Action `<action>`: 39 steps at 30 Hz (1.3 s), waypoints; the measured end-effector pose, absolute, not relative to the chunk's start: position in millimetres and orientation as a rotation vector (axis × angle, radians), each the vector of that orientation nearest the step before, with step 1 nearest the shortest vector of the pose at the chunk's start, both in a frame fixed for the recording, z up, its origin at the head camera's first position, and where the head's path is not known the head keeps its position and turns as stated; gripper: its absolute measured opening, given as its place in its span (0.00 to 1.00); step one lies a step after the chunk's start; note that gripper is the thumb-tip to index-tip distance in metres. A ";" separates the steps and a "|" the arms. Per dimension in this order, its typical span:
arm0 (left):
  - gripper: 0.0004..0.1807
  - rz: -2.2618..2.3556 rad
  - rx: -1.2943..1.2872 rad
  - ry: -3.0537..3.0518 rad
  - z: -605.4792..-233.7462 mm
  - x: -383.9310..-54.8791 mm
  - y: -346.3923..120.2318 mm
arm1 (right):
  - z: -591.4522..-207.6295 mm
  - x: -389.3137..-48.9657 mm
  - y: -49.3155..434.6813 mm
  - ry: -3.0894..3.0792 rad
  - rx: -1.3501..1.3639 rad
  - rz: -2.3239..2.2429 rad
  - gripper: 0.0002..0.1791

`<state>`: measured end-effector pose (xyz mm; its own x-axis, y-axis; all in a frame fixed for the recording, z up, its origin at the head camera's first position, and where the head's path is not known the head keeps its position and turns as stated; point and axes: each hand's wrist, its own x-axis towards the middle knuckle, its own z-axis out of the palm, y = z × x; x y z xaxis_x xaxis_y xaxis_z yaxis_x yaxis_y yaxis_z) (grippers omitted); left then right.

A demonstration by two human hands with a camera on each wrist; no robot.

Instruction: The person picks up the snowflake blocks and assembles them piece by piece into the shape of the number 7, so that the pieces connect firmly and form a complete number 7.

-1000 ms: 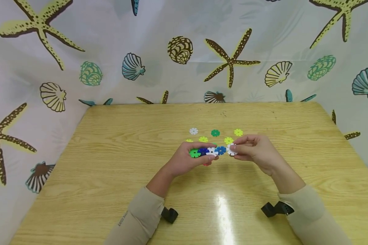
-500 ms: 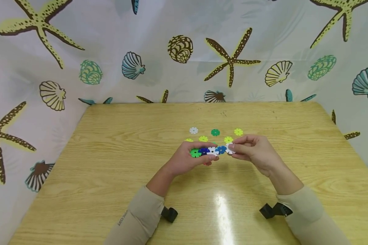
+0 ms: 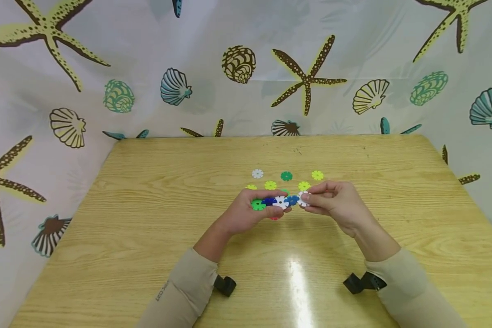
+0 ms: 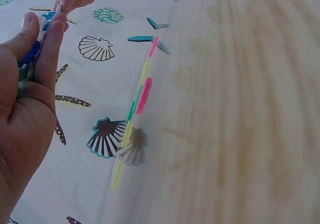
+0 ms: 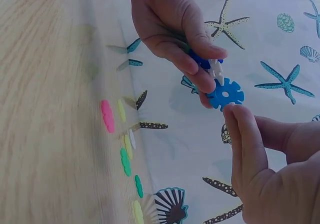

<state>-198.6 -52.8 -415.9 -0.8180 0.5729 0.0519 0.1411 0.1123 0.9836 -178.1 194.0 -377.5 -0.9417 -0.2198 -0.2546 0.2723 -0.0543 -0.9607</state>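
In the head view my left hand (image 3: 246, 214) grips a row of joined, notched plastic discs above the table. From left to right these are a green disc (image 3: 257, 204), a dark blue disc (image 3: 269, 200), a white disc (image 3: 280, 203) and a lighter blue disc (image 3: 292, 200). My right hand (image 3: 344, 205) pinches another white disc (image 3: 303, 199) between thumb and fingers, against the blue disc's right edge. How deeply their notches engage, I cannot tell. The right wrist view shows the blue disc (image 5: 235, 95) face on; fingers mostly hide the pinched white one.
Behind the hands, loose discs lie on the wooden table (image 3: 147, 228): a white one (image 3: 257, 173), a green one (image 3: 286, 176) and several yellow ones (image 3: 317, 175). A pink disc (image 3: 274, 218) shows below the left hand. A patterned curtain (image 3: 213, 100) hangs along the table's back.
The right hand has moved slightly left with its white disc. A small gap between that disc and the blue one has closed. The left hand keeps its hold on the row.
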 end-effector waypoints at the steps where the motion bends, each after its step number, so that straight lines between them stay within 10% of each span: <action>1: 0.21 1.759 0.703 2.050 -416.3 -198.8 -53.2 | -377.9 -178.2 193.0 1.885 0.062 -2.069 0.15; 39: 0.26 1.719 0.762 2.055 -413.7 -203.1 -61.5 | -387.0 -182.6 186.2 1.908 0.099 -2.112 0.16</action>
